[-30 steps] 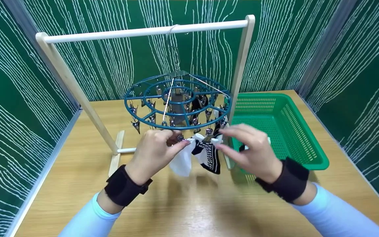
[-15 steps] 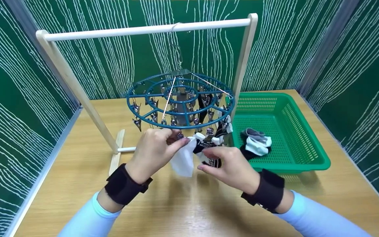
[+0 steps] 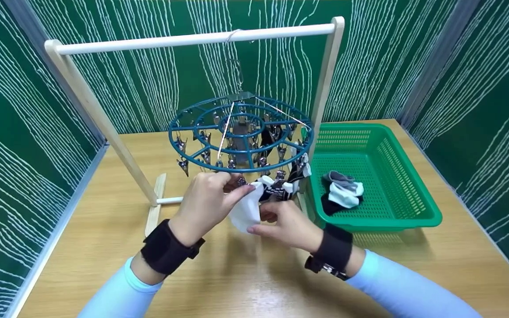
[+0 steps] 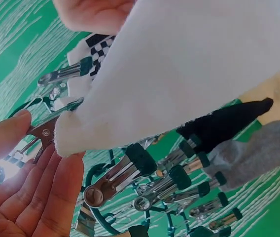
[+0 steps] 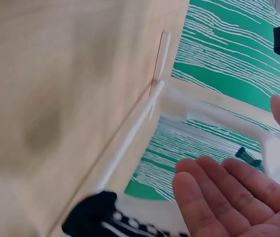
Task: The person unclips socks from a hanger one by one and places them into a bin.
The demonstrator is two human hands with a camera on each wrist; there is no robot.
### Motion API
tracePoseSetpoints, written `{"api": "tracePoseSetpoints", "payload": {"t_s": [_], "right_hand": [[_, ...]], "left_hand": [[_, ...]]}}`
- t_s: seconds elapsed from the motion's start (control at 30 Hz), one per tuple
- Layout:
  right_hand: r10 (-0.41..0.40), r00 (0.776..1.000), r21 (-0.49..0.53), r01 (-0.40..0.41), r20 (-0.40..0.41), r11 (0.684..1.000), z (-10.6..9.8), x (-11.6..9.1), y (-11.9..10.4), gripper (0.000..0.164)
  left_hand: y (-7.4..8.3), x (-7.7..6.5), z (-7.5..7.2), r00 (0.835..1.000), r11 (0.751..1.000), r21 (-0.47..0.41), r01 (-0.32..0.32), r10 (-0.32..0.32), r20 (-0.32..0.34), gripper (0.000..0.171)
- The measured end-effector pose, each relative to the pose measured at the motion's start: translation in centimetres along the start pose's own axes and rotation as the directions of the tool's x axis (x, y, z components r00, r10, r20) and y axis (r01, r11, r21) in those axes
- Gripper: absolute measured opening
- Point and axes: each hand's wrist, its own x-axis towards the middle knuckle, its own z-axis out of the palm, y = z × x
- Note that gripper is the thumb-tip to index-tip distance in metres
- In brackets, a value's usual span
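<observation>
A white sock (image 3: 245,211) hangs from a metal clip (image 4: 45,129) on the front rim of the round blue-green hanger (image 3: 250,169). My left hand (image 3: 208,205) pinches that clip between thumb and fingers, close to the sock's top edge. Beside the lower part of the sock is my right hand (image 3: 287,225), its thumb and fingers spread apart at the sock's edge. In the right wrist view its fingers (image 5: 219,192) look fairly straight. A black-and-white patterned sock (image 5: 130,217) hangs just right of the white one, partly hidden by my right hand in the head view.
The hanger hooks over the white bar (image 3: 157,42) of a wooden stand. Black and grey socks (image 4: 253,153) hang further in, among several bare clips (image 3: 183,166). A green basket (image 3: 413,185) on the right holds a small pile of socks (image 3: 345,194).
My right hand has moved left and down, from the patterned sock to the lower part of the white sock. My left hand has stayed at the clip.
</observation>
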Motion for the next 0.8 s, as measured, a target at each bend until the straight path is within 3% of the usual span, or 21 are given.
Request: {"api": "tracePoseSetpoints", "payload": {"t_s": [0.33, 0.8], "right_hand": [[0.006, 0.998, 0.135, 0.003, -0.064, 0.991, 1.2, 0.8, 0.1, 0.017], [-0.014, 0.995, 0.143, 0.028, -0.097, 0.989, 1.4, 0.5, 0.1, 0.016]], "left_hand": [[0.0, -0.1, 0.0, 1.000, 1.000, 0.005, -0.005, 0.005, -0.025, 0.020], [0.4, -0.1, 0.1, 0.997, 1.000, 0.021, -0.013, 0.014, -0.081, 0.018]]}}
